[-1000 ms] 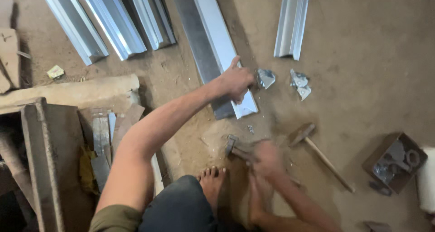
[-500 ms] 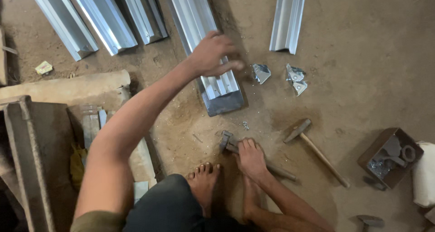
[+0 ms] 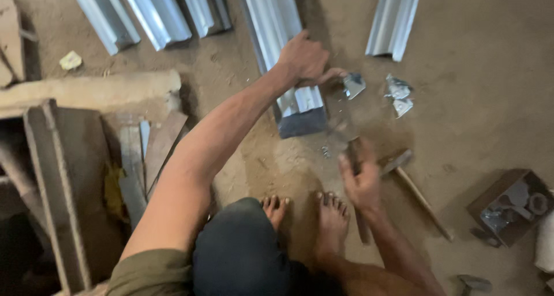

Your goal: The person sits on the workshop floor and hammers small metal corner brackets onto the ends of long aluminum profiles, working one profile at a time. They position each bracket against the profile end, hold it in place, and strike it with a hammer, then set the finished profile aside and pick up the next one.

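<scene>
My left hand (image 3: pixel 304 58) grips the near end of a long silver metal channel (image 3: pixel 271 24) lying on the dirt floor, fingers curled over its right edge. A small bent metal scrap (image 3: pixel 354 85) lies just right of those fingers. My right hand (image 3: pixel 360 182) is closed around the dark handle of a hammer-like tool (image 3: pixel 348 149), lifted off the ground and blurred, its head pointing toward the channel's end. A second hammer (image 3: pixel 405 172) with a wooden handle lies on the floor just right of that hand. My bare feet (image 3: pixel 329 215) are planted below.
More metal channels (image 3: pixel 156 13) lie at the top left, another (image 3: pixel 395 19) at the top right. Crumpled metal scraps (image 3: pixel 399 95) sit on the floor. Wooden planks and beams (image 3: pixel 57 175) fill the left. An open cardboard box (image 3: pixel 511 206) of metal parts stands at the right.
My left hand has slid the channel nearer and now holds its end. My right hand has lifted the tool off the floor and moved right.
</scene>
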